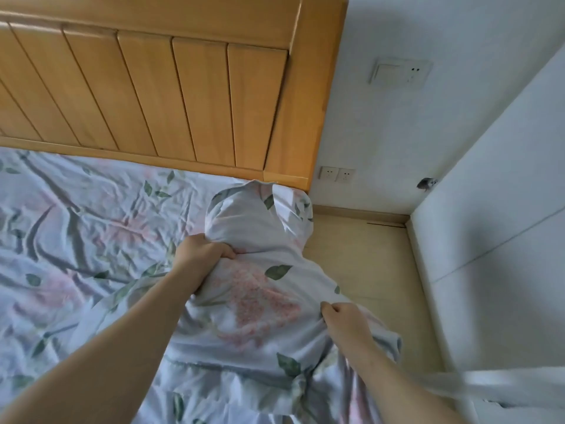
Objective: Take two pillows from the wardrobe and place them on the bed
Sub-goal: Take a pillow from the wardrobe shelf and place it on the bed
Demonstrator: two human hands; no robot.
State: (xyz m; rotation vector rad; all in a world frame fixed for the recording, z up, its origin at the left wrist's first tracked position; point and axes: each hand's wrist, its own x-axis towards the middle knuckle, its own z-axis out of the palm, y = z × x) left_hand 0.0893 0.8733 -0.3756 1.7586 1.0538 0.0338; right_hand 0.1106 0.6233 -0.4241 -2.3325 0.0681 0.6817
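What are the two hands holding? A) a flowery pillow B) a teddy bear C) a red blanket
A: the left hand and right hand both grip a flowery pillow at the bed corner near the headboard.

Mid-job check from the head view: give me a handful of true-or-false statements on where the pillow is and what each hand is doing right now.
1. Both hands grip the floral pillow. True: left hand and right hand each clutch its fabric.
2. The pillow is at the bed's corner nearest the wooden headboard. True.
3. A second pillow lies on the bed sheet. False: only one pillow shows.
4. The right hand rests on the floor. False: it holds the pillow's right edge.
5. Wall sockets sit right of the headboard. True.
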